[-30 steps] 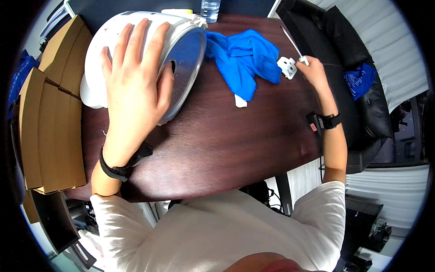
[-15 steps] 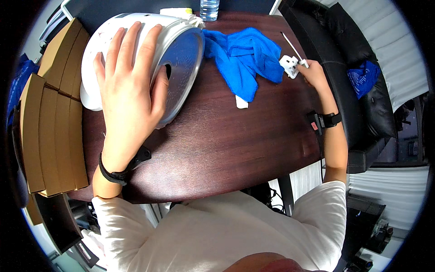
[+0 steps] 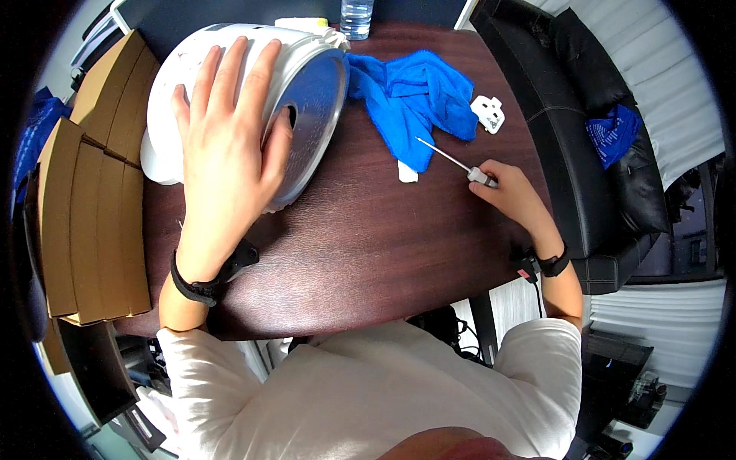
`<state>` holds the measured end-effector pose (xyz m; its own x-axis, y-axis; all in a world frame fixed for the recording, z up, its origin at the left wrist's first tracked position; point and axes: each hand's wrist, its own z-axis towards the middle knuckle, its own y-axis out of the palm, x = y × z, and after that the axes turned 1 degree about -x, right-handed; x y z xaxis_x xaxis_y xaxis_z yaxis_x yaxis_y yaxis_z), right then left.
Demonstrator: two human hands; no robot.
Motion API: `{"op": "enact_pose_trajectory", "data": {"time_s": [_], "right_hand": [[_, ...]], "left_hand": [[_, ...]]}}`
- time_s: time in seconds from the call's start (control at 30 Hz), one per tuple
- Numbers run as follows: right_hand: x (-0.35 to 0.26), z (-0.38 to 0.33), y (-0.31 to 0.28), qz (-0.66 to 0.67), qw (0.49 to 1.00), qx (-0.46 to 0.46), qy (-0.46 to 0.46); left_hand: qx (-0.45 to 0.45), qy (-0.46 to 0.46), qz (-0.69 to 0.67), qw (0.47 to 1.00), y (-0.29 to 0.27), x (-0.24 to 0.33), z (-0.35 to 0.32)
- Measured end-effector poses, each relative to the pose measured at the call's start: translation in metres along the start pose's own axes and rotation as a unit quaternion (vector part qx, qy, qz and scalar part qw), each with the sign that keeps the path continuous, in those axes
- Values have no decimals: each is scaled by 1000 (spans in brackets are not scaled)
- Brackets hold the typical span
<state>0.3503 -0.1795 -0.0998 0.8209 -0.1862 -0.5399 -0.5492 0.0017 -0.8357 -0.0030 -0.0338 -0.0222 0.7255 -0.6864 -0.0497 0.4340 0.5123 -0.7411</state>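
Observation:
My left hand (image 3: 231, 134) lies with fingers spread over a white, rounded appliance (image 3: 169, 84) that resembles a rice cooker tipped on its side. The appliance's silver metal disc (image 3: 317, 115), with a dark centre hole, faces right. My thumb rests near that hole. In my right hand (image 3: 509, 190), closed round the handle, is a screwdriver (image 3: 452, 159). Its thin shaft points up and left, the tip over or close to the lower edge of a blue cloth (image 3: 414, 92). A small white plastic piece with cut-outs (image 3: 488, 114) lies right of the cloth.
A white bit (image 3: 407, 172) pokes out below the cloth. Behind stand a clear water bottle (image 3: 356, 19) and a white and yellow item (image 3: 300, 23). Cardboard boxes (image 3: 92, 222) line the left edge of the brown table (image 3: 368, 253). A black sofa (image 3: 567, 153) stands right.
My right hand has left the white plastic piece beside the cloth and come nearer me with the screwdriver, whose shaft has swung further left. My left hand remains on the appliance.

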Motion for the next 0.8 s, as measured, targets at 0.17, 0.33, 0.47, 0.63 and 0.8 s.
{"op": "enact_pose_trajectory", "data": {"time_s": [0.17, 0.33, 0.47, 0.63, 0.8], "right_hand": [[15, -1, 12, -83, 992, 81, -58], [10, 5, 15, -161, 977, 96, -98], [1, 16, 6, -119, 978, 96, -142], [-68, 39, -15, -6, 987, 62, -147], [-110, 75, 5, 106, 965, 113, -210]], "left_hand": [[17, 4, -46, 999, -1, 0, 2], [29, 16, -41, 999, -2, 2, 0], [38, 25, -47, 998, -1, 3, 0], [43, 28, -77, 996, 0, 2, 0], [33, 34, -94, 994, -3, 0, 1]]}}
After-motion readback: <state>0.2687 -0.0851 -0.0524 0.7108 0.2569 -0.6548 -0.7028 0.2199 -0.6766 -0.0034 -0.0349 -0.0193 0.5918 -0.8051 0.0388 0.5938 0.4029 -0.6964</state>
